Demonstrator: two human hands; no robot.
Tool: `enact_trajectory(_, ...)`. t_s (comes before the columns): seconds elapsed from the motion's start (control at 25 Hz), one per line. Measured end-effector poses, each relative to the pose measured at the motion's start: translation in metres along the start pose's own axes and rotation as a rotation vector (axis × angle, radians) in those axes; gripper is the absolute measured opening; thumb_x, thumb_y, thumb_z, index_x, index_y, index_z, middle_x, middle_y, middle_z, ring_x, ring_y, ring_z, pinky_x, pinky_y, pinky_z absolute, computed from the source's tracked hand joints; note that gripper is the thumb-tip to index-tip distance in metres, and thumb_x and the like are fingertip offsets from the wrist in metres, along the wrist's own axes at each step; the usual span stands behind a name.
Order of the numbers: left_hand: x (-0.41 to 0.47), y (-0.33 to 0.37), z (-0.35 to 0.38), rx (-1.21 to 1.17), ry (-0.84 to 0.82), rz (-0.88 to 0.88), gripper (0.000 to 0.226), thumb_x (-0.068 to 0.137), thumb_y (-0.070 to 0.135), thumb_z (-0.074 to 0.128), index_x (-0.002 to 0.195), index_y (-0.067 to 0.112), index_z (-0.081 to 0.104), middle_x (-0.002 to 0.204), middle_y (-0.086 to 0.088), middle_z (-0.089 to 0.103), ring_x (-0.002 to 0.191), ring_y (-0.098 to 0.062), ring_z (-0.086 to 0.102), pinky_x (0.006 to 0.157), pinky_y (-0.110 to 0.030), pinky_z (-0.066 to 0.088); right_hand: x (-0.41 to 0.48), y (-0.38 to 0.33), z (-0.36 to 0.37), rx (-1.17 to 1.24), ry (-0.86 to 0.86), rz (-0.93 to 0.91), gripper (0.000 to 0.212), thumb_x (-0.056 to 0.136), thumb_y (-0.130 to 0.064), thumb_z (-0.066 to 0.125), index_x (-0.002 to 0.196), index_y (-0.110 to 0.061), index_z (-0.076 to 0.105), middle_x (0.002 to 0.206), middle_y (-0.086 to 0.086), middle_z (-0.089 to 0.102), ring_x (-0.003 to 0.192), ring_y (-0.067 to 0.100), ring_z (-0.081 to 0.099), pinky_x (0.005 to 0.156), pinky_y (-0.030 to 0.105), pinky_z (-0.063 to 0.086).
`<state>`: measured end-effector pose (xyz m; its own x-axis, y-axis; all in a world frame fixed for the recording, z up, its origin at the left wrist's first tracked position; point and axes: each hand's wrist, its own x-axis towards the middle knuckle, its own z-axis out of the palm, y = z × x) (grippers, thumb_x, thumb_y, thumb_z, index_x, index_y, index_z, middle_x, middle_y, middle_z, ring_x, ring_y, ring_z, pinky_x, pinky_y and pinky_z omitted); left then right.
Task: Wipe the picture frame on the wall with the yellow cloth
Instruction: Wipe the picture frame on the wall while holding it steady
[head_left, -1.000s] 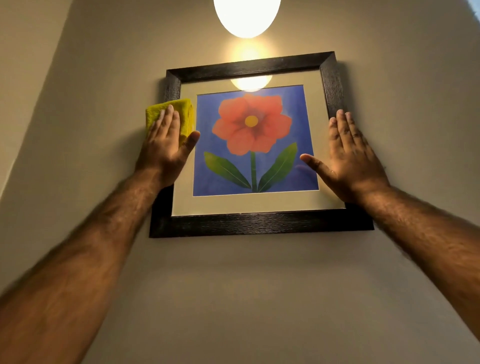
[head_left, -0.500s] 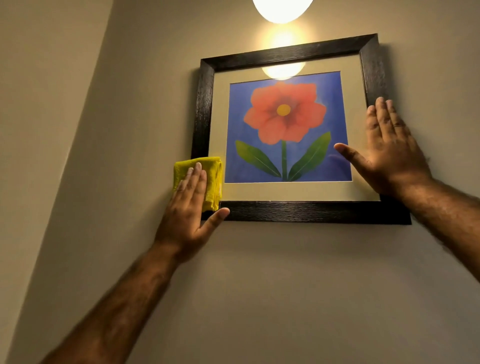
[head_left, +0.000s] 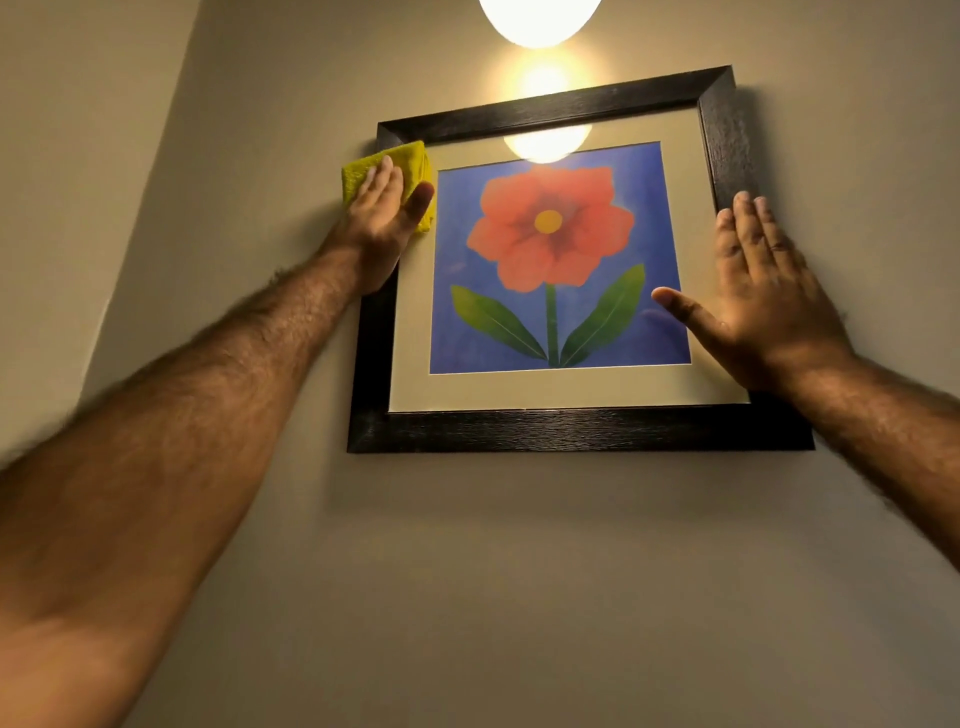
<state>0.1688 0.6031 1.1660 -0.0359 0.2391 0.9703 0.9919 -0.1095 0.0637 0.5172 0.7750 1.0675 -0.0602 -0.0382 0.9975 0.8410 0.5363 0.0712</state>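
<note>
- Your left hand (head_left: 387, 208) lies flat, fingers together, pressing the yellow cloth (head_left: 371, 169) onto the picture frame (head_left: 571, 431) at its upper left corner.
- The cloth is folded, and it spills past the frame's left rail onto the wall (head_left: 519, 597).
- Your right hand (head_left: 763, 296) is spread open, gripping nothing, palm against the frame's right rail with the thumb over the glass.
- A lamp (head_left: 540, 21) glows just above the frame.

A plain beige painted wall (head_left: 519, 571) carries a square dark wooden picture frame (head_left: 571, 430), hanging flat against it slightly tilted. A folded yellow cloth (head_left: 363, 169) lies pressed over the frame's upper left corner, overlapping onto the wall.
</note>
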Motion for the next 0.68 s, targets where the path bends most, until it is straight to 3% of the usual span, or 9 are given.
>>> enact_trajectory(0.16, -0.067, -0.01, 0.011, 0.039, -0.002, 0.102, 0.117, 0.075, 0.091, 0.003, 0.161, 0.013, 0.007, 0.171, -0.002, -0.001, 0.157, -0.014, -0.003, 0.123, -0.026, -0.003, -0.001, 0.001, 0.0, -0.001, -0.004, 0.001, 0.111, 0.088, -0.084, 0.018, 0.162, -0.002, 0.007, 0.172, 0.014, 0.0, 0.16, 0.025, -0.001, 0.129, 0.042, 0.007)
enact_trajectory(0.36, -0.185, -0.025, 0.047, 0.177, 0.002, 0.154, 0.101, 0.088, 0.08, 0.003, 0.16, 0.009, 0.004, 0.171, -0.006, -0.004, 0.157, -0.016, -0.008, 0.128, -0.035, 0.0, 0.0, 0.002, 0.001, 0.009, -0.016, 0.004, 0.111, 0.088, -0.085, 0.019, 0.162, -0.004, 0.006, 0.173, 0.013, 0.0, 0.16, 0.025, 0.0, 0.128, 0.042, 0.007)
enact_trajectory(0.48, -0.242, -0.031, 0.064, 0.27, 0.005, 0.144, 0.092, 0.094, 0.074, 0.01, 0.16, 0.011, 0.0, 0.171, -0.003, -0.008, 0.157, -0.015, -0.009, 0.128, -0.033, -0.003, 0.0, 0.003, 0.003, 0.018, 0.004, 0.007, 0.111, 0.088, -0.085, 0.02, 0.162, -0.003, 0.008, 0.172, 0.014, 0.002, 0.16, 0.026, 0.002, 0.128, 0.041, 0.007)
enact_trajectory(0.68, -0.251, -0.032, 0.062, 0.254, -0.013, 0.148, 0.094, 0.093, 0.075, 0.01, 0.16, 0.01, -0.001, 0.17, -0.004, -0.01, 0.157, -0.015, -0.011, 0.128, -0.034, -0.003, 0.0, 0.004, 0.004, 0.029, 0.022, -0.004, 0.111, 0.088, -0.085, 0.02, 0.161, -0.002, 0.01, 0.172, 0.016, 0.004, 0.16, 0.027, 0.003, 0.127, 0.041, 0.006)
